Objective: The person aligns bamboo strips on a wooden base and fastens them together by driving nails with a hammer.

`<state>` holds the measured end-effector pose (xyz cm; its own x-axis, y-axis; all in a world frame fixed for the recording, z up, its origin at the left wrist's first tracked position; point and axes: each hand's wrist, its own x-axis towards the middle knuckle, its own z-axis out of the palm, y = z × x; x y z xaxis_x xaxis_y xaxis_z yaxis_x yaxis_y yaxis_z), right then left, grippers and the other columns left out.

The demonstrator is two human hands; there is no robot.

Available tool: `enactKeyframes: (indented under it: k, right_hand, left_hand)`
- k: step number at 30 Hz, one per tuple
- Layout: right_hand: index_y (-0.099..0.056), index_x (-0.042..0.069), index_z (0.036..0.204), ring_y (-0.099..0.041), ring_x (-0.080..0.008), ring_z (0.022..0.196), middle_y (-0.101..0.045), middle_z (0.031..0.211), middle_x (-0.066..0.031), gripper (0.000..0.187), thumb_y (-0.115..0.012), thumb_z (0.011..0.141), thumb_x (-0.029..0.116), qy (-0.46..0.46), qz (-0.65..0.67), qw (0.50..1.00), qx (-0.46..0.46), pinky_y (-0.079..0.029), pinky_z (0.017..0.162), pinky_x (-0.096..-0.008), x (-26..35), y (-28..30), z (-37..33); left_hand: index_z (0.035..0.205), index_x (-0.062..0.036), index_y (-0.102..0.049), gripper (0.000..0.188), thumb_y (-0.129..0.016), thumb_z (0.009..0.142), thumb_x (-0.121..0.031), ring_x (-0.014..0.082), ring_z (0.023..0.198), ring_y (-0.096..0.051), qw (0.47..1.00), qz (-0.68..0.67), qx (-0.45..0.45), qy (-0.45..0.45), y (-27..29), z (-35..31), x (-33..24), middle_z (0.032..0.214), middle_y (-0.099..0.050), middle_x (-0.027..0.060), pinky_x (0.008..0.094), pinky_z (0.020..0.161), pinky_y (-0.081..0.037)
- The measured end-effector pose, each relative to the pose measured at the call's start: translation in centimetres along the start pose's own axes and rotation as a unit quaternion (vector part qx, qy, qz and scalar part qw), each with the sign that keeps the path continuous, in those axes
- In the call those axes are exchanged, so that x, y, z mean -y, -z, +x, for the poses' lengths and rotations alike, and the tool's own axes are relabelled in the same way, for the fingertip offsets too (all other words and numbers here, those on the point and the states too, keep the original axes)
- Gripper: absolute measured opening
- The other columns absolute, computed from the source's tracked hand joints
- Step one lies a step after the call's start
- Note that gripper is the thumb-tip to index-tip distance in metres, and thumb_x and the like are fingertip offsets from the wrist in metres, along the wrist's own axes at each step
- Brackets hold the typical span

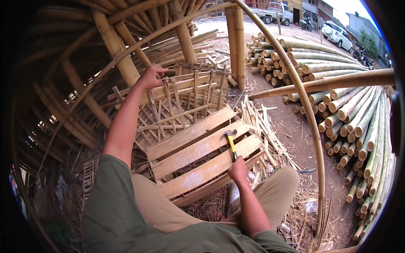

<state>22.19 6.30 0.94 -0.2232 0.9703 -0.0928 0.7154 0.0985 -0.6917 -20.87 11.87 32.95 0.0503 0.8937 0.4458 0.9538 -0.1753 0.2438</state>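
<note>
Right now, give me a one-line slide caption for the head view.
Right hand holds a yellow-handled hammer over wooden planks; left hand extended toward slatted frames.

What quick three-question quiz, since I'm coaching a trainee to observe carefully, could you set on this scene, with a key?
1. Which of the person's hands grips the hammer?
2. True or false: the hammer is plain red all over.
3. What is piled along the right side of the picture? a) bricks b) bamboo poles c) tyres

Key:
1. The right hand.
2. False; its shaft shows yellow and black.
3. b, bamboo poles.
</note>
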Motion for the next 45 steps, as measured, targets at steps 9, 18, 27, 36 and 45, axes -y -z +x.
enactKeyframes:
  k: [9,18,27,36,45]
  right_hand:
    - [-0.041,-0.004,0.113,-0.062,-0.0492,0.099,-0.061,0.108,-0.0315,0.046,-0.069,0.077,0.006,-0.005,0.011,1.000,0.023,-0.051,0.087,-0.0541,0.4,0.1,0.0]
    - [-0.041,-0.004,0.111,-0.062,-0.0493,0.097,-0.061,0.105,-0.0326,0.048,-0.071,0.075,0.005,-0.013,0.007,1.000,0.013,-0.051,0.086,-0.0539,0.4,-0.1,-0.1]
    - [-0.041,-0.003,0.110,-0.063,-0.0483,0.093,-0.063,0.101,-0.0299,0.052,-0.075,0.072,0.009,0.023,-0.003,0.999,-0.022,-0.053,0.082,-0.0535,-0.3,-1.5,0.3]
    - [-0.058,-0.004,0.112,-0.065,-0.0492,0.090,-0.067,0.093,-0.0324,0.026,-0.058,0.088,0.007,0.031,0.175,0.974,-0.138,-0.050,0.080,-0.0516,-1.9,-1.5,0.5]
    - [-0.053,0.003,0.102,-0.046,-0.0108,0.060,-0.049,0.071,-0.0008,0.021,-0.066,0.093,0.016,0.126,0.305,0.910,-0.252,-0.038,0.055,-0.0291,0.2,2.1,0.5]
  left_hand:
    - [0.116,-0.0058,-0.073,0.053,-0.073,0.064,0.008,0.0207,0.086,-0.063,0.996,0.070,-0.051,-0.016,4.5,4.2,1.4,0.090,-0.063,0.0078,0.0296,0.083,-0.050]
    - [0.119,-0.0074,-0.072,0.054,-0.071,0.069,0.012,0.0150,0.084,-0.063,0.998,0.027,-0.064,0.005,14.7,6.3,-7.0,0.088,-0.062,0.0041,0.0275,0.078,-0.052]
    - [0.126,-0.0098,-0.068,0.055,-0.066,0.077,0.016,0.0103,0.073,-0.063,0.957,0.150,-0.017,-0.249,17.7,5.2,-7.1,0.100,-0.062,0.0017,0.0240,0.051,-0.053]
    - [0.123,-0.0037,-0.068,0.051,-0.063,0.076,0.016,0.0137,0.081,-0.066,0.999,-0.027,0.015,0.041,14.7,-1.9,-7.2,0.101,-0.063,0.0054,0.0254,0.055,-0.058]
    - [0.126,-0.0062,-0.068,0.056,-0.061,0.076,0.020,0.0125,0.082,-0.063,0.998,-0.036,-0.001,0.053,15.3,-7.7,-8.1,0.102,-0.061,0.0046,0.0241,0.056,-0.057]
